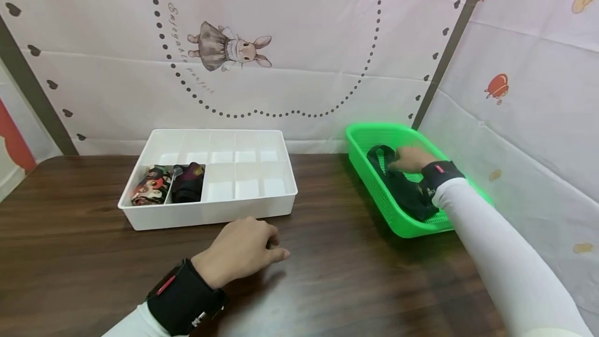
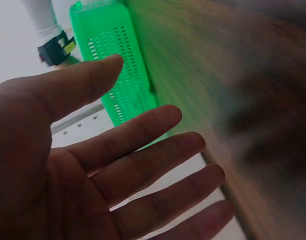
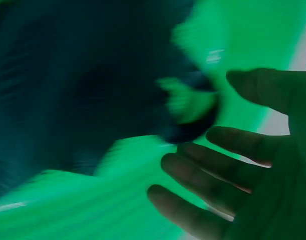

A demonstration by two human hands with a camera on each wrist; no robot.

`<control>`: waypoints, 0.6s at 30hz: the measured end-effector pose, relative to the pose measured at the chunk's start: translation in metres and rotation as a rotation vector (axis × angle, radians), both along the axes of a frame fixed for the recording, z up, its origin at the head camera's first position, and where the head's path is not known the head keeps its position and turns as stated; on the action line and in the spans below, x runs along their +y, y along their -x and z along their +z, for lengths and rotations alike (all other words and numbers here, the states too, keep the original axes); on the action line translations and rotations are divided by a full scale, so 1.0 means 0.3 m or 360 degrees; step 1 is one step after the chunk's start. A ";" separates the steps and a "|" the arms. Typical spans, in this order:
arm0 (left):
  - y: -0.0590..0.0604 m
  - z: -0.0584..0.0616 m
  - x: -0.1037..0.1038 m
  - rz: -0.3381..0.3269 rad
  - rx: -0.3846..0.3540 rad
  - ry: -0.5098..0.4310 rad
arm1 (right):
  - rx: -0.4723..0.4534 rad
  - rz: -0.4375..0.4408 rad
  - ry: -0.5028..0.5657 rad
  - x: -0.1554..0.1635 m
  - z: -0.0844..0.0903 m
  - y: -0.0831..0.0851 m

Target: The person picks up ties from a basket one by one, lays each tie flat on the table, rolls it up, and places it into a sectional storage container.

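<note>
In the head view my right hand [image 1: 412, 159] is inside a green plastic basket [image 1: 403, 229], beside dark cloth [image 1: 404, 194] that lies loosely along its bottom. The right wrist view is blurred; there the fingertips [image 3: 175, 162] are spread apart at the edge of the dark cloth [image 3: 87, 95], with nothing gripped. My left hand [image 1: 243, 248] hovers low over the table in front of a white divided box [image 1: 215, 216]. In the left wrist view its palm is bare and its fingers are loosely extended. A folded patterned cloth [image 1: 152, 187] and a folded black cloth [image 1: 188, 185] sit in the box's front-left compartments.
Both containers stand on a dark wooden table [image 1: 327, 274], the box left of centre and the basket to the right. A printed white sheet [image 1: 290, 56] hangs behind them, and another wall sheet [image 1: 538, 134] runs close along the basket's right side.
</note>
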State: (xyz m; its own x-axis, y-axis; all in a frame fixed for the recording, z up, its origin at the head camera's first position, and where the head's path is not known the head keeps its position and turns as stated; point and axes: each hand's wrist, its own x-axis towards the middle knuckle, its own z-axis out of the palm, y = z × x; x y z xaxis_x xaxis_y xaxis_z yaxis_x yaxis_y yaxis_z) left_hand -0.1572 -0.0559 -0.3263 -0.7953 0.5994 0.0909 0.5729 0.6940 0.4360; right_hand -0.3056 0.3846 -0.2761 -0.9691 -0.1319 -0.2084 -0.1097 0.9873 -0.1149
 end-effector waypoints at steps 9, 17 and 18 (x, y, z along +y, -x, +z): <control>0.008 -0.017 -0.020 -0.0046 -0.0050 -0.0021 | -0.0328 -0.0017 0.0084 0.074 -0.114 -0.004; 0.012 -0.007 -0.025 -0.0082 -0.0011 0.0016 | -0.0303 0.0157 0.0160 0.054 -0.107 -0.003; 0.014 -0.007 -0.026 -0.0084 -0.0014 0.0016 | -0.0300 0.0189 0.0164 0.051 -0.106 -0.002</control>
